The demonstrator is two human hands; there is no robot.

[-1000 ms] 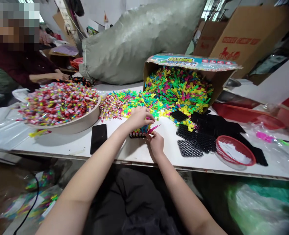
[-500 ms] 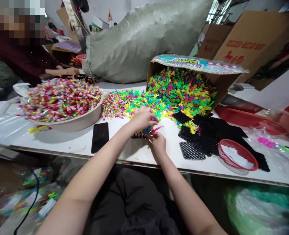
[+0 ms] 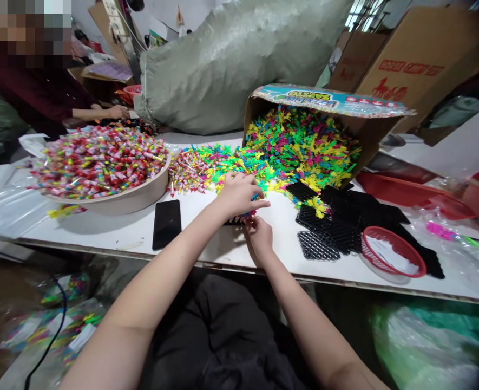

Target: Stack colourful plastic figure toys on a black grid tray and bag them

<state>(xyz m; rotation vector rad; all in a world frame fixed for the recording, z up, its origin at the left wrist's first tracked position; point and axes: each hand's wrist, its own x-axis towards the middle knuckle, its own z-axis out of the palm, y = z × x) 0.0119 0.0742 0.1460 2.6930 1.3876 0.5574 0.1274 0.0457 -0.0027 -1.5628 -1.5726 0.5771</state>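
A small black grid tray [image 3: 234, 221] lies on the white table, with small colourful pieces standing in it. My left hand [image 3: 239, 194] arches over it, fingers curled around small plastic figures and thumb pointing right; a bit of blue shows under the fingers, the rest is hidden. At the tray's right end my right hand [image 3: 260, 234] pinches low, with a pink plastic figure [image 3: 252, 213] at its fingertips, mostly covered. Just behind my hands spreads a pile of yellow, green, blue and pink plastic figures [image 3: 259, 165], spilling from a tipped cardboard box [image 3: 379, 132].
A cream basin [image 3: 129, 203] heaped with small wrapped candy-like tubes stands left, beside a black phone [image 3: 166, 225]. On the right lie several black grid trays [image 3: 318, 245] and a red basket [image 3: 420, 265] holding white paper. A large grey sack [image 3: 231, 70] rests behind. Another person sits far left.
My right hand has brought the pink figure down and left to the tray, where less of it shows. My left thumb has stretched out to the right. The view has shifted slightly.
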